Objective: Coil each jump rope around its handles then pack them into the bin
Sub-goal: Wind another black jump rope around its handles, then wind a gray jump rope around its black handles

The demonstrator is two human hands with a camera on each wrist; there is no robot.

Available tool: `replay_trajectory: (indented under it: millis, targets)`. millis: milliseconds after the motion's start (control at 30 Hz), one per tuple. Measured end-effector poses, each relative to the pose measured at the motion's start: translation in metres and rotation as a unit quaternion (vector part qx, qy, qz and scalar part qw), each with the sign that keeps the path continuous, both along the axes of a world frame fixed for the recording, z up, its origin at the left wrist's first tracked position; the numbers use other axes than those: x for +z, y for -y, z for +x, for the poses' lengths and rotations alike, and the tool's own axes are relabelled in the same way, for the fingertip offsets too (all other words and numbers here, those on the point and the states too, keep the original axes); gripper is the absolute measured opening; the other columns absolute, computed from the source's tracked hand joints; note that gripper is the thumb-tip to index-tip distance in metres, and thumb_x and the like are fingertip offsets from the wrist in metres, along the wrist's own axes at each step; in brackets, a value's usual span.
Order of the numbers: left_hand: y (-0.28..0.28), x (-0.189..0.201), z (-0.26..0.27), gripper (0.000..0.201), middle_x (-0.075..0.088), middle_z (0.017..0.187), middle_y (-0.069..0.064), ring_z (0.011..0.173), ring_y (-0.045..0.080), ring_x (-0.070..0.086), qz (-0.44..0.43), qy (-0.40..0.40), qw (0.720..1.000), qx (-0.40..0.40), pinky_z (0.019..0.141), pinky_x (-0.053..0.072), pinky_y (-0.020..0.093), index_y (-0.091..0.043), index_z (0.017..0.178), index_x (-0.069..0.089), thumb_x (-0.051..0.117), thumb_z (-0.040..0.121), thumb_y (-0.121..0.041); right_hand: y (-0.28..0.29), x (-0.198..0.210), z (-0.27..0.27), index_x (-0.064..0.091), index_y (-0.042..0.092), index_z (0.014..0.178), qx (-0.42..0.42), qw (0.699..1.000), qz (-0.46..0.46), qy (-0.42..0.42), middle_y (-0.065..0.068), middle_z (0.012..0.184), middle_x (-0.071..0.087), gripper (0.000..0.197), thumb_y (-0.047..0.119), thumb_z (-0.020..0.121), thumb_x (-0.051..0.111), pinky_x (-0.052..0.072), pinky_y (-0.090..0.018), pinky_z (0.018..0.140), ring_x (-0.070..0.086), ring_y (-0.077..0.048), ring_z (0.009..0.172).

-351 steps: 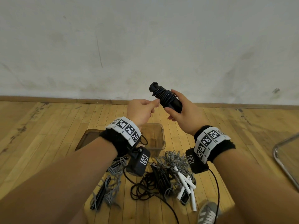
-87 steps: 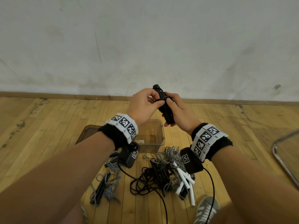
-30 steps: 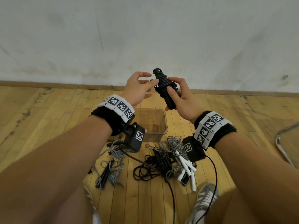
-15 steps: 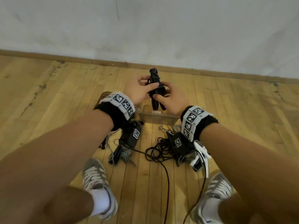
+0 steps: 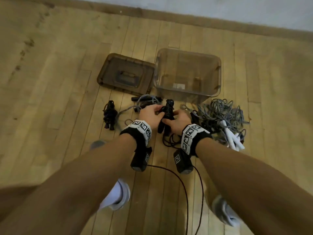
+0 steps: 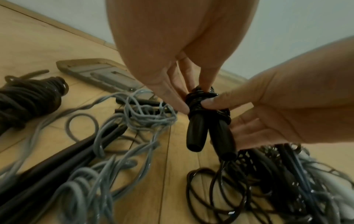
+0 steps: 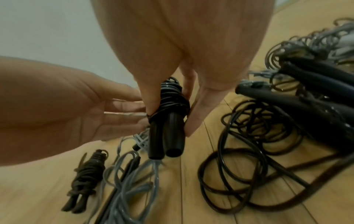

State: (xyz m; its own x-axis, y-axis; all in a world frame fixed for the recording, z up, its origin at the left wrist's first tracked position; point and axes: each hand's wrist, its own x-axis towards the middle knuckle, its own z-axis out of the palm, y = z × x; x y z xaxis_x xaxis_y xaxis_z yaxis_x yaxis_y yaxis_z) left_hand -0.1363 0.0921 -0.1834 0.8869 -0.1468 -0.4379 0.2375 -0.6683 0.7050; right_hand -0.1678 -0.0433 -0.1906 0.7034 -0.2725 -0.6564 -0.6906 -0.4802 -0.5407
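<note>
While earlier raised — coiled rope (image 5: 167, 114) now floor-low (both hands (image 5: 149, 114) on).

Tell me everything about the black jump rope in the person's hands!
The black jump rope has two smooth black handles side by side, with shiny black cord wound tightly round their upper halves. It points handle-ends down, held above the wooden floor. The left hand pinches the coil and the right hand grips it.
</note>
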Motion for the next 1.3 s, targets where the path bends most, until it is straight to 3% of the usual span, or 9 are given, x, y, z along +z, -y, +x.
replay_trajectory:
  millis: [167, 333, 467, 533, 633, 800, 967, 1167, 1300]
  targets:
    - [-0.009, -0.028, -0.001, 0.033, 0.073, 0.122, 0.003, 0.114, 0.020, 0.067, 0.027, -0.045, 0.998, -0.035, 0.103, 0.052, 0.039, -0.015, 0.128, 0.071, 0.068, 0.095, -0.022, 0.002, -0.026, -0.001, 0.055, 0.013, 0.129, 0.007, 0.999, -0.019, -0.044, -0.009, 0.112, 0.066, 0.052, 0.039, 0.089, 0.076, 0.048, -0.029, 0.070, 0.064, -0.026, 0.095]
    - [-0.030, -0.025, -0.002, 0.029, 0.072, 0.121, 0.005, 0.112, 0.023, 0.066, 0.062, -0.063, 0.996, -0.027, 0.097, 0.052, 0.033, -0.013, 0.124, 0.071, 0.064, 0.098, -0.024, -0.002, -0.023, 0.003, 0.063, 0.006, 0.126, 0.030, 0.995, -0.046, -0.082, -0.019, 0.107, 0.071, 0.034, 0.020, 0.095, 0.065, 0.059, -0.045, 0.088, 0.069, -0.034, 0.096]
    - [-0.055, -0.013, -0.010, 0.019, 0.072, 0.108, 0.006, 0.100, 0.025, 0.066, 0.094, -0.036, 0.995, 0.025, 0.085, 0.054, 0.034, -0.018, 0.112, 0.072, 0.060, 0.099, -0.023, -0.010, -0.009, 0.003, 0.052, 0.010, 0.132, 0.056, 0.994, -0.077, -0.052, -0.012, 0.106, 0.062, 0.039, 0.025, 0.098, 0.061, 0.055, -0.036, 0.068, 0.063, -0.027, 0.081]
    - [-0.068, -0.008, -0.014, 0.013, 0.069, 0.099, 0.008, 0.086, 0.026, 0.063, 0.123, -0.022, 0.989, 0.082, 0.072, 0.050, 0.032, -0.017, 0.104, 0.068, 0.057, 0.100, -0.022, -0.017, -0.003, 0.001, 0.054, 0.018, 0.127, 0.059, 0.994, -0.092, -0.004, -0.011, 0.120, 0.058, 0.033, 0.031, 0.097, 0.061, 0.058, -0.038, 0.072, 0.063, -0.028, 0.087]
    - [-0.084, -0.008, -0.019, 0.013, 0.064, 0.099, 0.011, 0.081, 0.027, 0.057, 0.161, -0.061, 0.975, 0.140, 0.068, 0.043, 0.034, -0.011, 0.106, 0.061, 0.054, 0.102, -0.022, -0.036, -0.001, -0.001, 0.064, 0.014, 0.112, 0.099, 0.993, -0.061, -0.008, -0.011, 0.109, 0.067, 0.021, 0.029, 0.099, 0.058, 0.059, -0.040, 0.079, 0.063, -0.028, 0.085]
    - [-0.096, -0.027, -0.023, 0.023, 0.066, 0.115, 0.014, 0.087, 0.028, 0.054, 0.158, -0.147, 0.973, 0.078, 0.074, 0.044, 0.032, -0.012, 0.119, 0.062, 0.060, 0.097, -0.019, -0.065, -0.015, -0.012, 0.073, 0.001, 0.112, 0.171, 0.984, -0.014, -0.054, -0.020, 0.109, 0.072, 0.032, 0.026, 0.100, 0.057, 0.056, -0.040, 0.085, 0.067, -0.037, 0.101]
    - [-0.097, -0.041, -0.016, 0.041, 0.068, 0.123, 0.011, 0.099, 0.030, 0.064, 0.161, -0.151, 0.975, 0.003, 0.075, 0.045, 0.030, -0.018, 0.137, 0.058, 0.063, 0.097, -0.027, -0.079, -0.033, -0.011, 0.063, 0.016, 0.128, 0.184, 0.981, 0.025, -0.062, -0.008, 0.113, 0.069, 0.031, 0.027, 0.100, 0.057, 0.054, -0.035, 0.089, 0.065, -0.028, 0.105]
    - [-0.092, -0.051, -0.012, 0.035, 0.069, 0.110, 0.009, 0.073, 0.019, 0.056, 0.165, -0.153, 0.974, -0.039, 0.052, 0.038, 0.026, -0.012, 0.122, 0.063, 0.067, 0.096, -0.035, -0.077, -0.044, -0.007, 0.059, 0.031, 0.126, 0.146, 0.981, 0.096, -0.080, -0.001, 0.110, 0.069, 0.034, 0.029, 0.092, 0.062, 0.058, -0.042, 0.089, 0.067, -0.027, 0.098]
    - [-0.089, -0.034, -0.014, 0.039, 0.070, 0.101, 0.007, 0.083, 0.023, 0.064, 0.181, -0.152, 0.970, -0.058, 0.062, 0.046, 0.027, -0.009, 0.116, 0.066, 0.073, 0.093, -0.039, -0.069, -0.034, -0.006, 0.069, 0.016, 0.108, 0.116, 0.987, 0.097, -0.060, -0.011, 0.100, 0.074, 0.020, 0.028, 0.093, 0.063, 0.060, -0.045, 0.086, 0.071, -0.029, 0.092]
